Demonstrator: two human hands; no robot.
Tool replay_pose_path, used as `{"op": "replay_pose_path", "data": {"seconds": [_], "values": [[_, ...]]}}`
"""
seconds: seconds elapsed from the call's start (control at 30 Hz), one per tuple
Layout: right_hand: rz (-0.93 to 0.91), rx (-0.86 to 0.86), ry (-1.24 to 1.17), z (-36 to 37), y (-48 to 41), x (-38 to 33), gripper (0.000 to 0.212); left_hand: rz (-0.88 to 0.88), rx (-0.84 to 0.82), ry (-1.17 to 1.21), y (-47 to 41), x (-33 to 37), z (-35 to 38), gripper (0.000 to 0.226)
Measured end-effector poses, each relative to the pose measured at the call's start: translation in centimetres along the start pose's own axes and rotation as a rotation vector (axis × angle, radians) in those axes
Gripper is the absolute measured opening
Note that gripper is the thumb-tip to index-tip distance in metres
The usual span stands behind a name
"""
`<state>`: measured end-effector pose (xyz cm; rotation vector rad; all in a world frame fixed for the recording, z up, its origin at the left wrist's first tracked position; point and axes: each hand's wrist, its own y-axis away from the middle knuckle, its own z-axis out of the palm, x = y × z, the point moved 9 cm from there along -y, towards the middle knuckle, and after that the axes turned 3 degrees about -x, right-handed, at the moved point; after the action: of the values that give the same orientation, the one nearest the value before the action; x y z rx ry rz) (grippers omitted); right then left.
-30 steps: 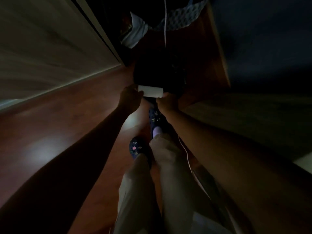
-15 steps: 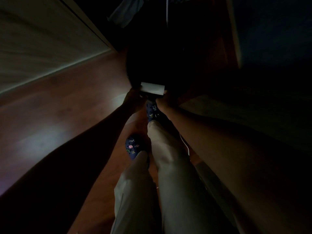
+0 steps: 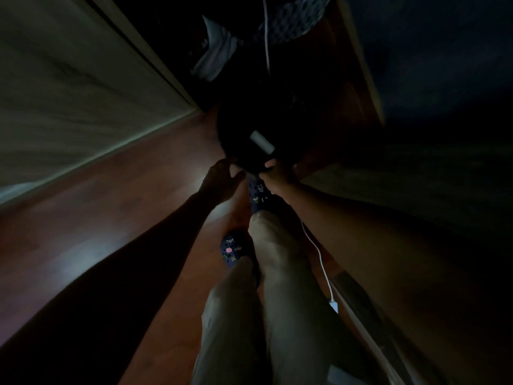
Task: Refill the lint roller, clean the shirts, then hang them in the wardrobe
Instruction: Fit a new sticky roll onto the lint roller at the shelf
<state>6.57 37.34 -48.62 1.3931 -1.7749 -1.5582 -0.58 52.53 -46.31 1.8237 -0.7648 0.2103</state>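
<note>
The room is very dark. A white lint roller (image 3: 261, 142) points up and to the left over a black round object (image 3: 249, 126) on the floor. My right hand (image 3: 273, 173) is closed on the roller's dark handle, just below the white roll. My left hand (image 3: 223, 176) hangs beside it to the left, fingers loosely spread and off the roll. Light clothes (image 3: 219, 51) hang or lie inside the dark wardrobe opening at the top.
A pale wardrobe door (image 3: 69, 87) fills the left. Reddish wooden floor (image 3: 125, 195) runs beneath my legs and patterned slippers (image 3: 233, 250). A white cable (image 3: 319, 254) trails down on the right beside a dark bed (image 3: 416, 190). A patterned cloth (image 3: 294, 18) is at the top.
The roll was held level between both hands. Now my left hand has come off it and dropped lower, and the roller has tilted up to the left in my right hand.
</note>
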Motion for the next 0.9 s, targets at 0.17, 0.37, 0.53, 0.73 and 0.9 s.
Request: {"op": "replay_pose_path", "data": {"seconds": [0.17, 0.37, 0.53, 0.73, 0.9], "values": [[-0.183, 0.11, -0.139, -5.5, 10.9, -4.2, 0.041, 0.176, 0.09, -0.063, 9.2, 7.0, -5.2, 0.057], [-0.406, 0.303, -0.312, -14.8, 28.7, -6.0, 0.03, 0.425, 0.246, -0.062, 23.0, 17.7, -9.4, 0.047], [-0.545, 0.53, -0.341, -23.2, 41.4, -0.2, 0.028, 0.629, 0.156, -0.191, 31.8, 26.5, -5.4, 0.05], [-0.514, 0.778, -0.425, -29.7, 48.4, 11.6, 0.024, 0.829, 0.035, -0.363, 35.6, 37.3, 3.5, 0.052], [-0.41, 0.868, -0.415, -32.0, 48.4, 19.6, 0.025, 0.95, -0.022, -0.508, 36.7, 44.3, 11.8, 0.05]]}}
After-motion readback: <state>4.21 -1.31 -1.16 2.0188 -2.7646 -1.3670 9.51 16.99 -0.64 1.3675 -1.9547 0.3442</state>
